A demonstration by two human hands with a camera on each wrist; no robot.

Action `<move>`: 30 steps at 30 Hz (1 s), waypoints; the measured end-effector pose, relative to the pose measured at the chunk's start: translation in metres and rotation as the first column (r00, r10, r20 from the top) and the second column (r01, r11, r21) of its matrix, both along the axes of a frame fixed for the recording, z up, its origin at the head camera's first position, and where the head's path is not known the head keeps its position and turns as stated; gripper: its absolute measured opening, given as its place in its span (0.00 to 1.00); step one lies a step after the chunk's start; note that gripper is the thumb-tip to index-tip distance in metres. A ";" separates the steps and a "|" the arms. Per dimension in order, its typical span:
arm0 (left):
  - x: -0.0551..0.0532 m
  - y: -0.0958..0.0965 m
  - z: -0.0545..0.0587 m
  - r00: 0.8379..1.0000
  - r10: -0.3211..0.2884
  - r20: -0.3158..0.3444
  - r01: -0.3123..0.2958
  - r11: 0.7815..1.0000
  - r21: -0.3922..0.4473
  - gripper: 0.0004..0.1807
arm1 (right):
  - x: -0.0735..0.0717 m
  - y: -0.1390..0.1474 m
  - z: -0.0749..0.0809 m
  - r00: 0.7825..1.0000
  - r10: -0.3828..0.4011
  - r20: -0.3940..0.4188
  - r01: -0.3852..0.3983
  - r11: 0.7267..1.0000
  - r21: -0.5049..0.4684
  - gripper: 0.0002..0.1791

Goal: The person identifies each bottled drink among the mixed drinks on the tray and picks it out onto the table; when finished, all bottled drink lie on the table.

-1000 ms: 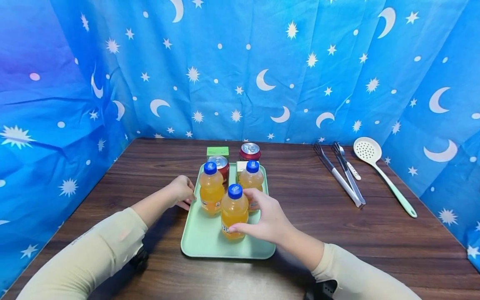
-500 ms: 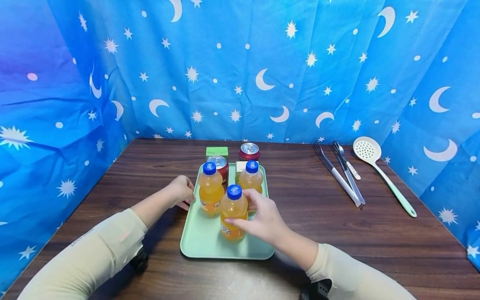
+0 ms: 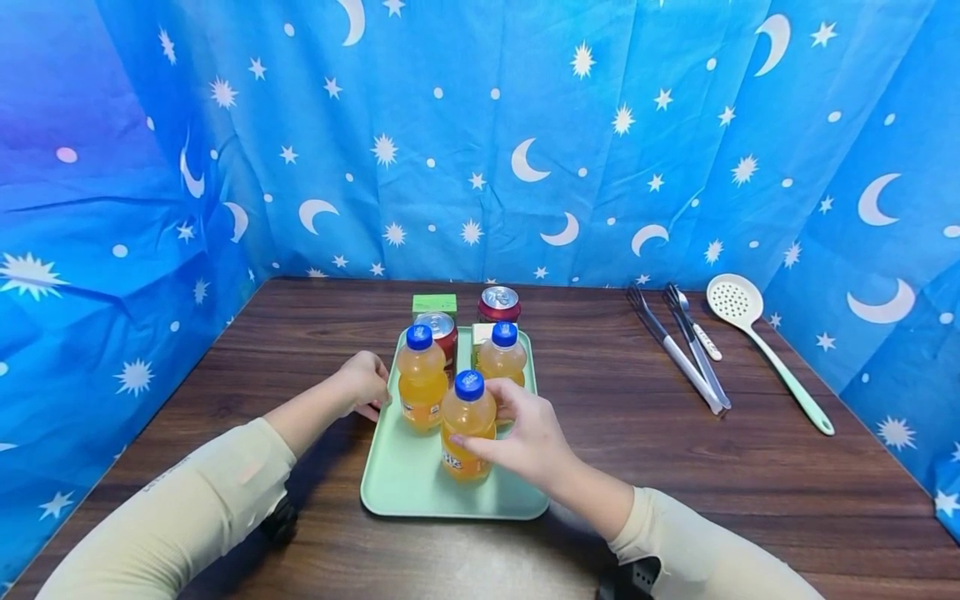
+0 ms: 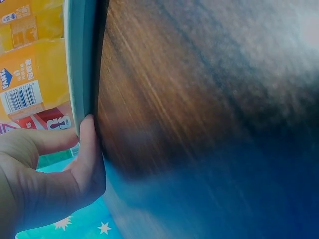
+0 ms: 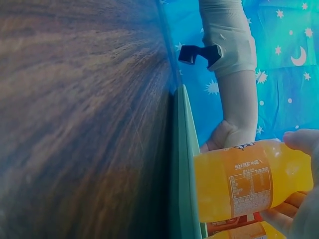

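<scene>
My right hand [image 3: 534, 437] grips an orange soda bottle [image 3: 467, 417] with a blue cap, thumb at the near side and fingers round the far side. The bottle stands upright at the front of a light green tray [image 3: 408, 487]. In the right wrist view the bottle's label [image 5: 249, 179] faces the camera. My left hand [image 3: 366, 383] pinches the tray's left rim; thumb and finger close on the edge [image 4: 82, 74] in the left wrist view. Two more such bottles stand behind, one at left [image 3: 422, 385] and one at right [image 3: 501, 358], the latter partly covered by my right hand.
Behind the bottles are a red can [image 3: 448, 333] and a pale carton [image 3: 483, 332]. Farther back stand a green carton [image 3: 434, 303] and another red can [image 3: 499, 307]. Tongs [image 3: 684, 367], a spoon [image 3: 707, 342] and a slotted skimmer [image 3: 735, 302] lie at right. A blue curtain [image 3: 450, 125] encloses the table.
My right thumb has shifted slightly up the bottle, and the wrist has drawn a little to the left. The left hand and tray look nearly unmoved.
</scene>
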State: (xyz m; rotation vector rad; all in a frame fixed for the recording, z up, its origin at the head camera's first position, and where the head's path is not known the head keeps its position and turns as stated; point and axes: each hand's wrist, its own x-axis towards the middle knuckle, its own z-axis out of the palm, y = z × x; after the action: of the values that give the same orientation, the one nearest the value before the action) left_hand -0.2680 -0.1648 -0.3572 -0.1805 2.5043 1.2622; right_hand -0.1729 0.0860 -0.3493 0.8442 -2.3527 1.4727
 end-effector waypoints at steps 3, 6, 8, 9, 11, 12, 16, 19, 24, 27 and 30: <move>0.000 0.000 0.000 1.000 0.002 0.002 -0.002 1.000 0.000 0.12 | 0.008 -0.001 0.011 1.000 0.001 -0.018 -0.001 1.000 0.001 0.27; 0.000 -0.001 0.000 1.000 -0.003 0.000 0.003 1.000 -0.006 0.12 | 0.016 -0.002 0.025 0.999 0.003 -0.046 -0.003 1.000 0.005 0.25; -0.001 -0.001 0.000 1.000 -0.005 -0.004 0.005 1.000 -0.010 0.12 | 0.019 -0.001 0.029 0.998 0.006 -0.066 -0.006 1.000 0.004 0.25; -0.001 -0.001 0.000 1.000 -0.004 -0.005 0.004 1.000 -0.012 0.12 | 0.020 -0.001 0.031 0.997 0.008 -0.072 -0.007 1.000 0.002 0.25; -0.001 0.000 0.000 1.000 -0.003 -0.006 0.003 1.000 -0.013 0.12 | 0.021 0.001 0.034 0.996 0.016 -0.084 -0.016 1.000 0.000 0.25; -0.001 0.000 0.000 1.000 -0.001 -0.006 0.001 1.000 -0.015 0.12 | 0.021 0.001 0.034 0.996 0.020 -0.087 -0.020 1.000 -0.004 0.24; -0.001 0.001 0.000 1.000 0.004 0.000 -0.004 1.000 -0.018 0.12 | 0.021 0.005 0.036 0.995 0.036 -0.090 -0.038 0.999 -0.019 0.24; -0.001 0.001 -0.001 1.000 0.004 0.000 -0.004 1.000 -0.019 0.13 | 0.018 0.008 0.031 0.994 0.046 -0.096 -0.049 0.998 -0.029 0.24; 0.000 0.001 -0.001 1.000 0.001 -0.008 -0.001 1.000 -0.014 0.13 | 0.004 0.018 0.011 0.993 0.069 -0.100 -0.074 0.996 -0.044 0.26; -0.001 0.001 -0.001 1.000 -0.001 -0.007 0.001 1.000 -0.012 0.13 | 0.003 0.022 0.008 0.992 0.068 -0.108 -0.074 0.996 -0.048 0.26; -0.001 0.000 -0.002 1.000 -0.002 -0.010 0.002 1.000 -0.013 0.13 | 0.005 0.026 0.008 0.990 0.061 -0.125 -0.068 0.996 -0.049 0.27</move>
State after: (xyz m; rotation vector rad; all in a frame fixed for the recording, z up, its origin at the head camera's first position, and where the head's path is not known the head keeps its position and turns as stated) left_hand -0.2692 -0.1646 -0.3591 -0.1752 2.5205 1.2492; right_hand -0.1677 0.1120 -0.3414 0.9767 -2.2069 1.4568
